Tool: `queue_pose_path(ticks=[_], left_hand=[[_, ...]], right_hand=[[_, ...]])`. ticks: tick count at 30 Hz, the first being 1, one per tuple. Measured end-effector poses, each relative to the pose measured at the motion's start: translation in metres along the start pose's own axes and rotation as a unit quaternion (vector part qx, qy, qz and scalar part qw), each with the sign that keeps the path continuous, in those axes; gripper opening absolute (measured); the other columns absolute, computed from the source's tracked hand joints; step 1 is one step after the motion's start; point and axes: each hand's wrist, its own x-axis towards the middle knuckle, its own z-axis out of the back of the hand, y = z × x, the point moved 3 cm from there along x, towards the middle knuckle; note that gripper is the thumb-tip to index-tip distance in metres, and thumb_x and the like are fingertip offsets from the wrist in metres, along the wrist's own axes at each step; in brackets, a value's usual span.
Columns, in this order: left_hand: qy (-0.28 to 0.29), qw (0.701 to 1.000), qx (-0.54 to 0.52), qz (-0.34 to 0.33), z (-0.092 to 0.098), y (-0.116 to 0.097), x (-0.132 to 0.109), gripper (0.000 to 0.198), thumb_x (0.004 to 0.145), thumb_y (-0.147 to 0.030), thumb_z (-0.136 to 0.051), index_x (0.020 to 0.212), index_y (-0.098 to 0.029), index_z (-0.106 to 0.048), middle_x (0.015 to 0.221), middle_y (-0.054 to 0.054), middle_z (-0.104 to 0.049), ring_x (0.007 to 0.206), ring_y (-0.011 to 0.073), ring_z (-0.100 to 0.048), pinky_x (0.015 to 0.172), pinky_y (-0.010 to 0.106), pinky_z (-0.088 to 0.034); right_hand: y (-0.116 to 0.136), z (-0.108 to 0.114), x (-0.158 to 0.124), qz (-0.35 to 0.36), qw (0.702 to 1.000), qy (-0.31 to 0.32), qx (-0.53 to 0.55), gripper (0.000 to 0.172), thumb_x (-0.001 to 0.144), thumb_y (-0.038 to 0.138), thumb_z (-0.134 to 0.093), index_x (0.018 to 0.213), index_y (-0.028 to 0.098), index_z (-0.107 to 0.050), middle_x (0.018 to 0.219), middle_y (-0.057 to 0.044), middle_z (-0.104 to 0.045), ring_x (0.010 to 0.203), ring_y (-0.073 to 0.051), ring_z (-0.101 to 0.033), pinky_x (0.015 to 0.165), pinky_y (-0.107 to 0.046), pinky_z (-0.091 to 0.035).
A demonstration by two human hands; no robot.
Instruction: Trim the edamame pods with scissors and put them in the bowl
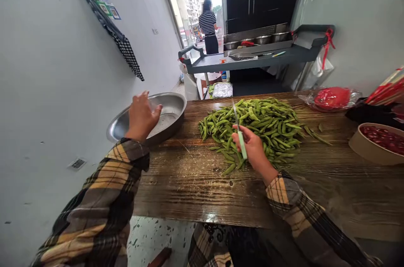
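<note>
Curving pods [277,128] (heaped), slim knife [242,145]

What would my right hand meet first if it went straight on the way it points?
Probably the heap of green bean pods, with the knife in your right hand leading; its height is unclear, so it might pass over them.

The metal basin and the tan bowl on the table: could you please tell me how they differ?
The metal basin is shiny silver, while the tan bowl looks matte. The basin's visible floor is largely bare, whereas the bowl holds dark red pieces. The left hand is over the basin; neither hand is at the bowl. Both are open-topped and rest on the wooden table.
</note>
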Motion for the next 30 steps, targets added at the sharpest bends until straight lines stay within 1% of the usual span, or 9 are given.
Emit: queue_pose_path(ticks=[2,4,9,13,16,20,23,26,30], left_hand=[[0.002,0.999,0.017,-0.046,-0.002,-0.023,-0.009,0.053,0.082,-0.031,-0.061,0.128,-0.009,-0.048,0.126,0.018,-0.054,0.119,0.0322,-0.048,0.099,0.048,-0.041],[0.039,0.993,-0.010,-0.108,-0.013,-0.059,-0.026,0.042,0.086,-0.030,-0.057,0.125,-0.014,-0.053,0.126,0.014,-0.056,0.117,0.0288,-0.051,0.098,0.045,-0.043],[0.164,0.961,-0.108,-0.196,-0.064,-0.141,-0.064,0.026,0.085,-0.023,-0.057,0.110,-0.016,-0.063,0.116,0.012,-0.064,0.106,0.0262,-0.058,0.092,0.043,-0.047],[0.153,0.949,-0.206,-0.184,-0.106,-0.175,-0.070,0.036,0.085,-0.014,-0.052,0.121,-0.016,-0.058,0.126,0.013,-0.059,0.116,0.0243,-0.054,0.100,0.040,-0.044],[0.153,0.941,-0.237,-0.184,-0.128,-0.192,-0.073,0.040,0.084,-0.021,-0.057,0.124,-0.016,-0.055,0.134,0.014,-0.054,0.124,0.0262,-0.050,0.105,0.043,-0.041],[0.198,0.932,-0.224,-0.207,-0.134,-0.194,-0.088,0.033,0.082,-0.024,-0.062,0.114,-0.016,-0.060,0.125,0.013,-0.059,0.119,0.0270,-0.052,0.100,0.043,-0.044],[0.215,0.929,-0.213,-0.213,-0.122,-0.176,-0.103,0.024,0.084,-0.020,-0.058,0.107,-0.019,-0.062,0.112,0.010,-0.064,0.107,0.0244,-0.057,0.093,0.041,-0.047],[0.222,0.913,-0.265,-0.217,-0.110,-0.152,-0.114,0.021,0.084,-0.013,-0.054,0.102,-0.020,-0.065,0.111,0.008,-0.066,0.105,0.0217,-0.059,0.094,0.039,-0.047],[0.193,0.903,-0.361,-0.130,-0.100,-0.125,-0.113,0.014,0.083,-0.017,-0.058,0.091,-0.020,-0.070,0.113,0.009,-0.068,0.105,0.0221,-0.061,0.096,0.042,-0.046]], right_hand=[[0.006,0.007,0.002,-0.029,0.996,-0.024,0.078,0.048,0.074,0.045,-0.072,0.113,0.019,-0.064,0.069,0.004,-0.059,0.050,-0.008,-0.048,0.045,-0.021,-0.040],[0.015,0.013,0.004,-0.037,0.988,-0.043,0.146,0.044,0.073,0.043,-0.073,0.110,0.020,-0.064,0.067,0.005,-0.057,0.051,-0.008,-0.047,0.044,-0.020,-0.041],[0.030,0.026,0.006,-0.011,0.974,-0.089,0.208,0.035,0.075,0.040,-0.073,0.102,0.019,-0.065,0.067,0.004,-0.058,0.053,-0.008,-0.049,0.045,-0.019,-0.043],[0.029,0.026,0.007,-0.008,0.975,-0.084,0.208,0.033,0.077,0.040,-0.071,0.103,0.020,-0.065,0.068,0.004,-0.058,0.054,-0.009,-0.050,0.045,-0.019,-0.044],[0.025,0.021,0.006,-0.022,0.976,-0.068,0.205,0.034,0.076,0.040,-0.071,0.103,0.020,-0.065,0.067,0.004,-0.058,0.053,-0.008,-0.050,0.045,-0.019,-0.044],[0.022,0.018,0.006,-0.038,0.979,-0.062,0.192,0.038,0.074,0.041,-0.073,0.104,0.020,-0.064,0.067,0.004,-0.059,0.052,-0.008,-0.051,0.046,-0.020,-0.044],[0.021,0.017,0.005,-0.041,0.981,-0.060,0.179,0.039,0.074,0.041,-0.073,0.106,0.020,-0.064,0.067,0.005,-0.060,0.052,-0.008,-0.051,0.046,-0.020,-0.044],[0.021,0.016,0.005,-0.035,0.983,-0.055,0.170,0.039,0.076,0.041,-0.072,0.108,0.021,-0.064,0.068,0.004,-0.060,0.052,-0.008,-0.051,0.047,-0.020,-0.045],[0.022,0.015,0.003,-0.041,0.985,-0.052,0.158,0.040,0.075,0.042,-0.071,0.109,0.021,-0.064,0.068,0.004,-0.060,0.053,-0.009,-0.051,0.046,-0.020,-0.045]])
